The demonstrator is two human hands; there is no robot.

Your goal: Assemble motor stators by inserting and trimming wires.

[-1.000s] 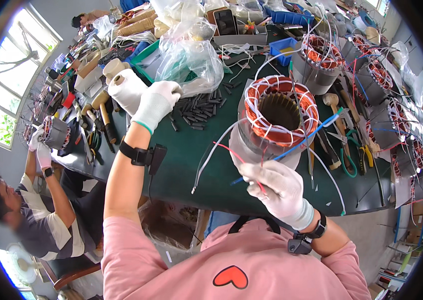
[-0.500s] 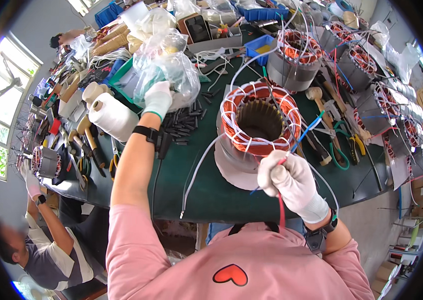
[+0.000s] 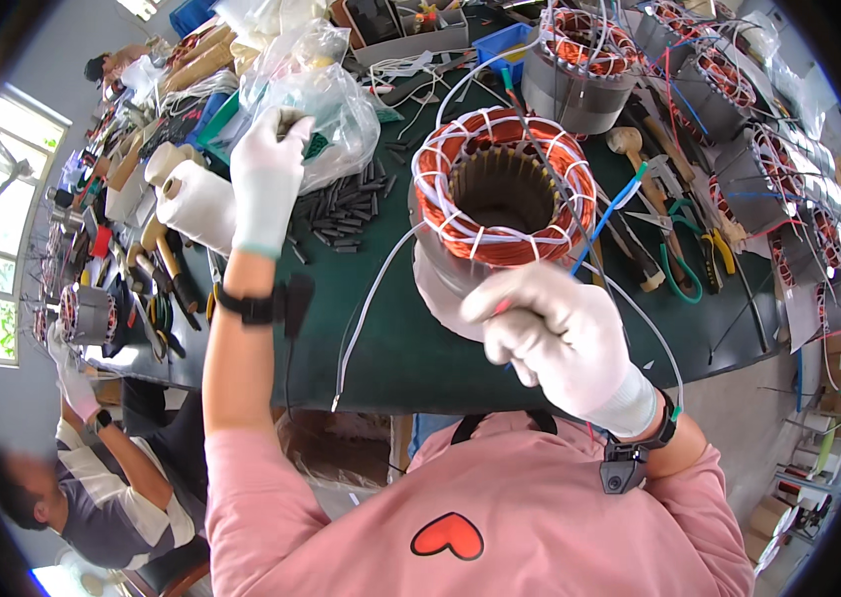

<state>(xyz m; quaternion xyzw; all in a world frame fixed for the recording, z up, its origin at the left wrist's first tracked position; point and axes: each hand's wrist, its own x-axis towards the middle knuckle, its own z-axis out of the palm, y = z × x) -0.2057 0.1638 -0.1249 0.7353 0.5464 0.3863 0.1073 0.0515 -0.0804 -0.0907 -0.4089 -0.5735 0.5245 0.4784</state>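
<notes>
My left hand, in a white glove, is raised beside a clear plastic bag with green bits in it. Its fingers are curled together; whatever they may hold is too small to make out. My right hand, also gloved, is closed in front of a motor stator with orange copper windings laced in white cord. A bit of red wire pokes out of its grip. A blue lead with a green end and a white sleeved lead come off the stator.
Short black tubes lie in a pile near the bag. White thread cones stand at left, by hammers and scissors. Pliers and a mallet lie at right, with several more stators behind. A co-worker sits at left.
My left hand has come out of the plastic bag, back toward me. My right hand has risen and shifted left, with the red wire now mostly hidden. The whole view has shifted slightly.
</notes>
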